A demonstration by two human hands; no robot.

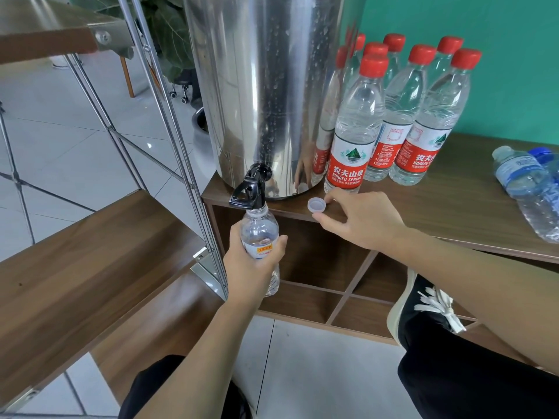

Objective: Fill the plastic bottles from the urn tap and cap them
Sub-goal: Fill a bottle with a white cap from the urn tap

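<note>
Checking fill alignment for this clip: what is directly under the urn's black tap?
The open mouth of a clear plastic bottle sits right under the black tap, held by the left hand. The hand covers the bottle's lower body, so the water level cannot be seen.

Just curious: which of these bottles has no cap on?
The bottle gripped by the left hand under the black tap; its neck is open, while the others wear red or blue caps.

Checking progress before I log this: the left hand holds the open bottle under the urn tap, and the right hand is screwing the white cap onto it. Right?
Not quite. The head view shows the right hand at the white cap on the cabinet top, apart from the bottle. The left hand does hold the open bottle under the urn tap.
</note>
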